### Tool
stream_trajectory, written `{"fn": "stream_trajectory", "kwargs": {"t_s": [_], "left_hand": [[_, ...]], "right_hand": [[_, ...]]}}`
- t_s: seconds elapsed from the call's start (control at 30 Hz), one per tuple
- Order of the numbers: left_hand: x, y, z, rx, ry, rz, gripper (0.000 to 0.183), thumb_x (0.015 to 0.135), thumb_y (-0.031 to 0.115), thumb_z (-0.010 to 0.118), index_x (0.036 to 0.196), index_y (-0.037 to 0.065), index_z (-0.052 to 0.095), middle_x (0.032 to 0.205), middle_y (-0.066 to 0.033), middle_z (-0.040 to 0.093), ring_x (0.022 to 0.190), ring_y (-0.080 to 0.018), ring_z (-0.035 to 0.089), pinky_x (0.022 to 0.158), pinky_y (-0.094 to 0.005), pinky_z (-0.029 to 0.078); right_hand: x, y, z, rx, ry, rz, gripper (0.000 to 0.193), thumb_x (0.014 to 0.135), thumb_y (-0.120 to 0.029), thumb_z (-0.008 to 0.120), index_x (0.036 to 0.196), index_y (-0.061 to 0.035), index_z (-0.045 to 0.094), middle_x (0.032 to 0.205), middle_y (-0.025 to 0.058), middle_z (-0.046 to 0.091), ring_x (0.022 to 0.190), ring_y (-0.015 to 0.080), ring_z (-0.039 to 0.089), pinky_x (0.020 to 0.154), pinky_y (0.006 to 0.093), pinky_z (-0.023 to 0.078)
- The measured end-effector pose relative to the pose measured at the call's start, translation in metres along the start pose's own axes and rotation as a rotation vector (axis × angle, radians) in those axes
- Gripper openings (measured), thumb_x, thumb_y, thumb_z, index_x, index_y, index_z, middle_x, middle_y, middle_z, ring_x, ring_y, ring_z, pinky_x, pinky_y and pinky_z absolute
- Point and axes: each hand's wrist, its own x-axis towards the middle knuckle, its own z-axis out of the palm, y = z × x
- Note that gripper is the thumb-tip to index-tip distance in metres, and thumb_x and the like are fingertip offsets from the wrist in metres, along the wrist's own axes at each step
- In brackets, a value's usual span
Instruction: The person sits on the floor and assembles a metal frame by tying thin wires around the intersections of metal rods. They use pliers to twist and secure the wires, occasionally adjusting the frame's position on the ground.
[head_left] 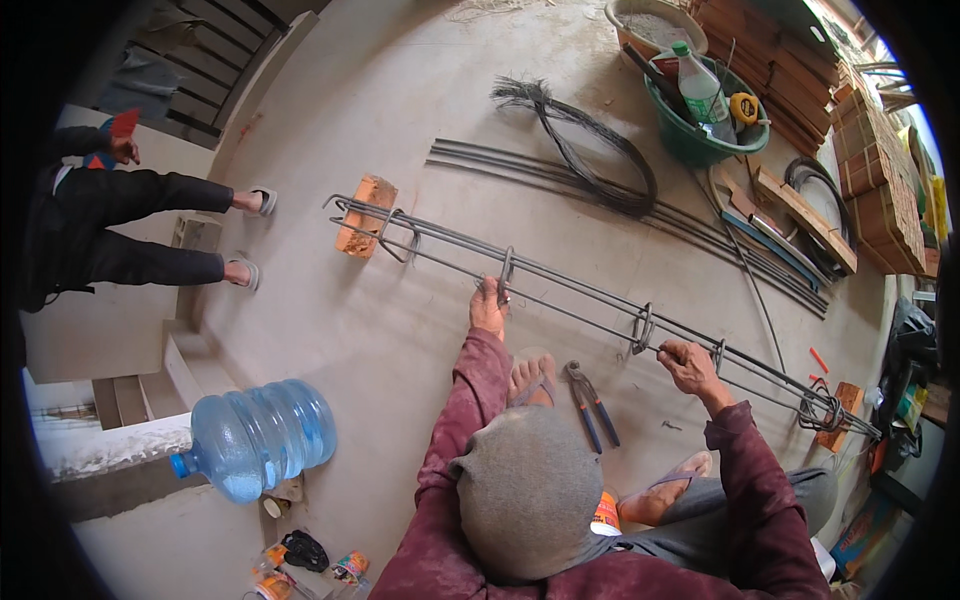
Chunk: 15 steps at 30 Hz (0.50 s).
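A long steel rebar cage (580, 277) lies slantwise across the floor in front of me, its ends propped on a left brick (363, 236) and a right brick (838, 418). Several stirrups ring the bars. My left hand (489, 308) is closed at one stirrup (507, 270), its fingers around the near side. Farther right, my right hand (690, 370) grips the near rebar between two other stirrups; its fingertips are partly hidden. More stirrups bunch around the bars by the right brick. Below the cage, between my feet, lies a pair of nippers (590, 405) with dark blue handles.
Beyond the cage lie loose rebars (540, 168) and a wire bundle (600, 165). A green basin (700, 140) holds a bottle and tools, near stacked bricks (875, 170). A blue water jug (262, 435) lies at left. Another person (140, 225) stands at far left.
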Motion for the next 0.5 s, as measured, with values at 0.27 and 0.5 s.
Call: {"fn": "stream_trajectory", "kwargs": {"t_s": [0.27,0.5], "left_hand": [[0.023,-0.017,-0.014,-0.37,0.018,0.023,0.027,0.094,0.035,0.06,0.097,0.009,0.063,0.083,-0.0008,0.065,0.073,-0.011,0.06,0.068,-0.0242,0.052],[0.013,0.007,-0.032,0.362,0.188,-0.056,0.058,0.093,0.058,0.049,0.126,0.011,0.057,0.121,-0.0041,0.06,0.115,-0.0182,0.052,0.099,-0.0444,0.038]], "right_hand": [[0.004,0.011,0.021,-0.007,0.133,-0.119,0.029,0.093,-0.035,0.054,0.097,-0.0085,0.065,0.081,0.0175,0.065,0.081,0.037,0.062,0.067,0.0467,0.047],[-0.013,0.019,0.019,0.031,0.465,-0.27,0.013,0.087,-0.015,0.058,0.095,-0.0074,0.065,0.081,0.0167,0.063,0.078,0.0373,0.061,0.065,0.0463,0.048]]}}
